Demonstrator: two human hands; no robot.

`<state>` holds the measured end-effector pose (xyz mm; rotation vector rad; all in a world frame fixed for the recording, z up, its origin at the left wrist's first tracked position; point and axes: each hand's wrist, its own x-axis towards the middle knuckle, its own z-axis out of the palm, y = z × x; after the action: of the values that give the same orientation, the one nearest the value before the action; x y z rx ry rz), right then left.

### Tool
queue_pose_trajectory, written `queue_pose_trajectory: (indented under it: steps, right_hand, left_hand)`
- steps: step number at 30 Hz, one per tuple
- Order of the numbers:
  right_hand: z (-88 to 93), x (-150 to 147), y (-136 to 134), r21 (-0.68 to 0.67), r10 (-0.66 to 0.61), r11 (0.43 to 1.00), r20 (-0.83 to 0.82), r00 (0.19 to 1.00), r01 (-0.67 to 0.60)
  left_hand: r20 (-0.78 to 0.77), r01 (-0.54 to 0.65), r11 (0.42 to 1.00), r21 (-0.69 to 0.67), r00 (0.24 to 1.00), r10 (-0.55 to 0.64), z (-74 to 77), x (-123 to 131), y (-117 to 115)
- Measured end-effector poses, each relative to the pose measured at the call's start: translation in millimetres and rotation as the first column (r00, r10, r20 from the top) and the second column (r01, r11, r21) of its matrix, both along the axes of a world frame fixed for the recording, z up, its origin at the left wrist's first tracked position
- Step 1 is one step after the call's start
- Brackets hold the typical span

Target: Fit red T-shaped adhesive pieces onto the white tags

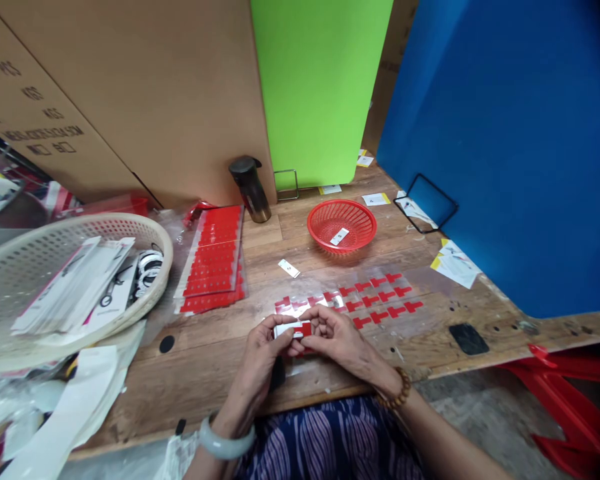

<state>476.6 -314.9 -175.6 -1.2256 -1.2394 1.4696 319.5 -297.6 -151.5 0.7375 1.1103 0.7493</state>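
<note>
Near the table's front edge, my left hand point(263, 350) pinches a small flat white piece point(284, 329) between thumb and fingers. My right hand point(343, 343) grips the other end, where a red sticker point(306, 329) lies against the white piece. The fingertips of both hands almost meet and partly cover it. Just beyond them lies a clear sheet point(425, 285) bearing rows of red T-shaped stickers. A similar white piece point(289, 268) rests on the table, and another white piece point(339, 237) sits inside the red basket point(313, 230).
Stacked red sticker sheets point(213, 253) lie left of centre, beside a dark flask point(251, 190). A large cream basket point(163, 267) of printed cards stands at the left. Green point(315, 93) and blue point(505, 147) boards rise behind, with a wire stand point(427, 203) at the blue one.
</note>
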Motion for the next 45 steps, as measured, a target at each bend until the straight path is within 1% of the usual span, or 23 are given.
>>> queue_pose_trajectory:
  steps: [3, 6, 9, 11, 13, 15, 17, 19, 21, 22, 24, 26, 28, 29, 31, 32, 33, 34, 36, 38, 41, 43, 45]
  right_hand:
    - [3.4, 3, -4, 0.104, 0.003, 0.994, 0.145, 0.989, -0.018]
    - [7.3, 5, -7, 0.231, -0.015, 0.971, 0.301, 0.953, -0.058]
    - [7.9, 7, -10, 0.309, -0.012, 0.945, 0.371, 0.929, -0.111]
    - [6.8, 8, -11, 0.319, -0.001, 0.939, 0.376, 0.927, -0.128]
    - [4.7, 9, -9, 0.307, 0.005, 0.943, 0.361, 0.932, -0.124]
    - [1.1, 10, -6, 0.250, 0.015, 0.964, 0.305, 0.952, -0.095]
    - [-4.1, 12, -2, 0.110, 0.062, 0.991, 0.147, 0.987, -0.079]
    - [-9.8, 14, 3, -0.051, 0.112, 0.992, -0.097, 0.989, -0.117]
    - [-14.6, 15, 7, -0.119, 0.107, 0.982, -0.278, 0.955, -0.145]
    - [-16.5, 16, 8, -0.118, 0.092, 0.984, -0.309, 0.947, -0.134]
    - [-18.9, 16, 10, -0.090, 0.066, 0.991, -0.284, 0.957, -0.095]
    - [-19.0, 18, 14, -0.075, 0.070, 0.993, -0.213, 0.974, -0.088]
    - [-15.6, 23, 21, -0.088, 0.065, 0.993, -0.148, 0.987, -0.079]
    - [-12.0, 27, 26, -0.092, 0.038, 0.994, -0.123, 0.992, -0.050]
    - [-0.8, 38, 40, -0.080, -0.080, 0.994, -0.121, 0.989, 0.071]
    - [6.3, 44, 49, -0.062, -0.173, 0.984, -0.166, 0.971, 0.165]
    - [13.8, 50, 57, -0.057, -0.266, 0.964, -0.243, 0.933, 0.260]
    - [21.0, 55, 65, -0.062, -0.339, 0.939, -0.328, 0.882, 0.337]
    - [31.9, 64, 76, -0.079, -0.437, 0.888, -0.449, 0.780, 0.452]
    - [35.5, 66, 80, -0.078, -0.485, 0.854, -0.481, 0.731, 0.515]
    - [28.5, 61, 71, -0.091, -0.491, 0.857, -0.445, 0.749, 0.507]
    - [20.7, 56, 61, -0.135, -0.476, 0.875, -0.418, 0.774, 0.465]
    - [13.8, 53, 51, -0.180, -0.481, 0.876, -0.397, 0.782, 0.447]
  left_hand:
    - [0.010, 0.005, 1.000, -0.001, 1.000, -0.005, -0.3, 0, 0]
    - [0.050, 0.016, 1.000, -0.020, 0.999, -0.015, 1.4, 0, 0]
    - [0.073, 0.039, 0.999, -0.038, 0.997, -0.036, 3.4, -1, 0]
    - [0.069, 0.046, 0.998, -0.038, 0.997, -0.044, 3.6, -1, 1]
    - [0.055, 0.058, 0.998, -0.036, 0.997, -0.056, 2.3, -1, 2]
    - [0.044, 0.075, 0.996, -0.037, 0.996, -0.074, -0.2, -1, 4]
    - [0.043, 0.087, 0.996, -0.037, 0.995, -0.085, -3.4, -1, 8]
    - [0.043, 0.088, 0.996, -0.031, 0.995, -0.086, -6.3, -1, 13]
    - [0.034, 0.100, 0.995, -0.020, 0.994, -0.099, -8.4, 0, 17]
    - [0.026, 0.113, 0.993, -0.011, 0.993, -0.113, -9.1, 1, 18]
    - [0.004, 0.153, 0.988, 0.009, 0.988, -0.153, -10.2, 4, 21]
    - [-0.030, 0.194, 0.980, 0.034, 0.981, -0.193, -11.8, 7, 24]
    - [-0.096, 0.237, 0.969, 0.068, 0.968, -0.230, -15.4, 8, 33]
    - [-0.158, 0.257, 0.960, 0.110, 0.958, -0.239, -18.2, 8, 39]
    - [-0.362, 0.313, 0.911, 0.268, 0.909, -0.206, -25.2, 5, 58]
    - [-0.517, 0.358, 0.843, 0.402, 0.849, -0.114, -29.0, 3, 68]
    - [-0.666, 0.428, 0.736, 0.525, 0.745, 0.041, -32.6, 2, 79]
    - [-0.706, 0.458, 0.694, 0.556, 0.701, 0.102, -35.8, 1, 90]
    - [-0.753, 0.525, 0.632, 0.570, 0.641, 0.146, -40.2, 1, 108]
    - [-0.791, 0.589, 0.588, 0.555, 0.593, 0.152, -42.6, 5, 118]
    - [-0.837, 0.658, 0.540, 0.525, 0.515, 0.186, -45.4, 15, 124]
    - [-0.856, 0.692, 0.513, 0.508, 0.474, 0.207, -48.1, 19, 124]
    - [-0.870, 0.725, 0.486, 0.488, 0.446, 0.210, -51.2, 22, 123]
